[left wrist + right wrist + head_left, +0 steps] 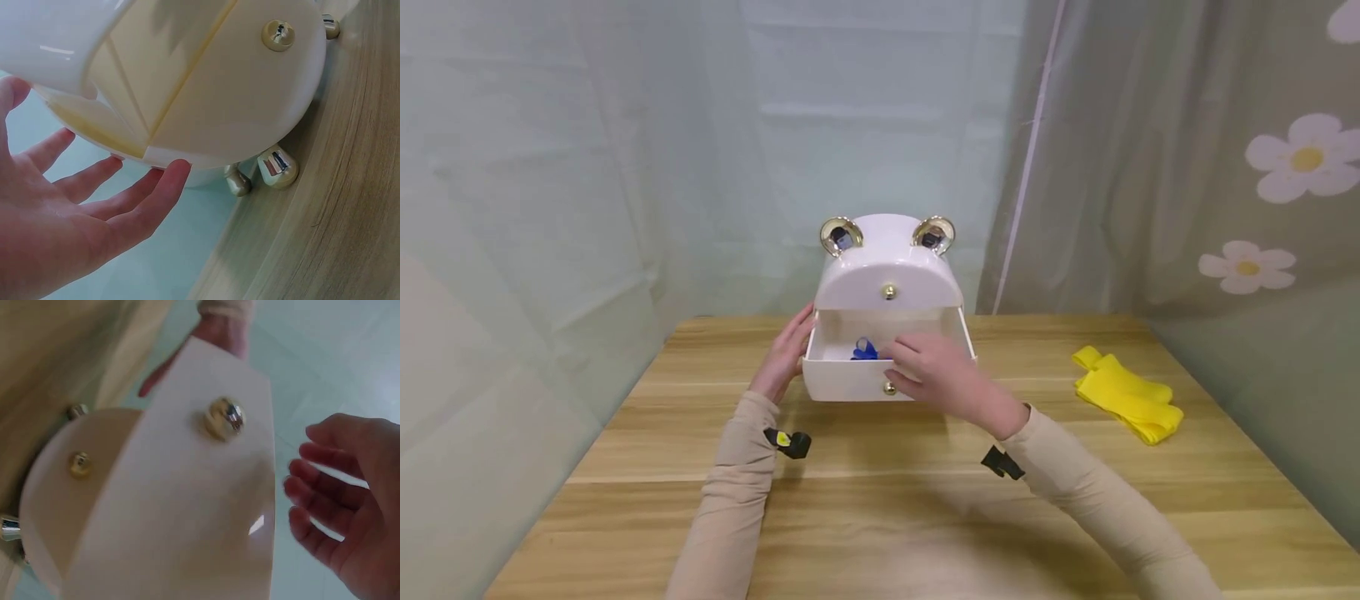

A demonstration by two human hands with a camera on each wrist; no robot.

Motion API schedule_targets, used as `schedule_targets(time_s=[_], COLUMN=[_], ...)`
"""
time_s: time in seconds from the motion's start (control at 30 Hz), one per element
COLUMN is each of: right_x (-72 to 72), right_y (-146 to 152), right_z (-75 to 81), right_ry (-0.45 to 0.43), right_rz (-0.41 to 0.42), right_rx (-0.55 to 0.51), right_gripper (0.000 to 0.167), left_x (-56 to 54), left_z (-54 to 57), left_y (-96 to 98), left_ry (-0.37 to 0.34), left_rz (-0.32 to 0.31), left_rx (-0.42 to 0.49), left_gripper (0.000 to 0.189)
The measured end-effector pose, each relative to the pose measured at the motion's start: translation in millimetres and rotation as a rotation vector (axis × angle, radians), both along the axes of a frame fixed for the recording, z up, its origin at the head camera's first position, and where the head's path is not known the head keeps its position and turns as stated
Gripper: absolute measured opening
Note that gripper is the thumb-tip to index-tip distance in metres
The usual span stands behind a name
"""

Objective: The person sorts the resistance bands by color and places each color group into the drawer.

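A white storage box (886,279) with two gold-rimmed round eyes on top stands on the table. Its lower drawer (842,382) is pulled out toward me, while the upper one, with a gold knob (889,292), is closed. A blue looped ribbon (863,348) lies inside the open drawer. My left hand (781,357) rests its extended fingertips against the box's left side; the left wrist view shows these fingers (147,209) spread along the edge. Over the drawer's front right hovers my right hand (942,377). Its loosely curved fingers (322,490) hold nothing, beside the drawer front.
A folded yellow cloth strip (1127,396) lies on the right of the wooden table (865,517). Pale curtains (887,108) hang behind and to the sides, with a flower-printed one (1187,183) on the right.
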State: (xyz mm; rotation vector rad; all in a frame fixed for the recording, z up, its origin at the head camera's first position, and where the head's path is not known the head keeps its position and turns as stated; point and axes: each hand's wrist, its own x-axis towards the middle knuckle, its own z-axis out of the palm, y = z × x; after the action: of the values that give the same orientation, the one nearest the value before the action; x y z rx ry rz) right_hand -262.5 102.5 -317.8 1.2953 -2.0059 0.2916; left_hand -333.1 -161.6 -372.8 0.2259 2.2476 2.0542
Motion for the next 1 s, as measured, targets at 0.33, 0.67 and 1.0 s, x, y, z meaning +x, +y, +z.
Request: schedule_targets(time_s=[0.33, 0.67, 1.0], right_x=[16.6, 9.0, 5.9], right_y=[-1, 0, -1], right_z=[-31.0, -40.7, -43.1], right_ry=[0.182, 0.091, 0.092], right_rz=[-0.162, -0.171, -0.168], right_rx=[0.197, 0.098, 0.111], right_gripper=[0.024, 0.024, 0.023], left_x=[1.6, 1.2, -0.7], left_z=[-1.9, -1.8, -3.0], left_y=[-2.0, 5.0, 3.3], left_ry=[-0.008, 0.006, 0.020], left_rz=[0.001, 0.036, 0.050], left_rx=[0.009, -0.014, -0.015], left_gripper=[0.061, 0.061, 0.058])
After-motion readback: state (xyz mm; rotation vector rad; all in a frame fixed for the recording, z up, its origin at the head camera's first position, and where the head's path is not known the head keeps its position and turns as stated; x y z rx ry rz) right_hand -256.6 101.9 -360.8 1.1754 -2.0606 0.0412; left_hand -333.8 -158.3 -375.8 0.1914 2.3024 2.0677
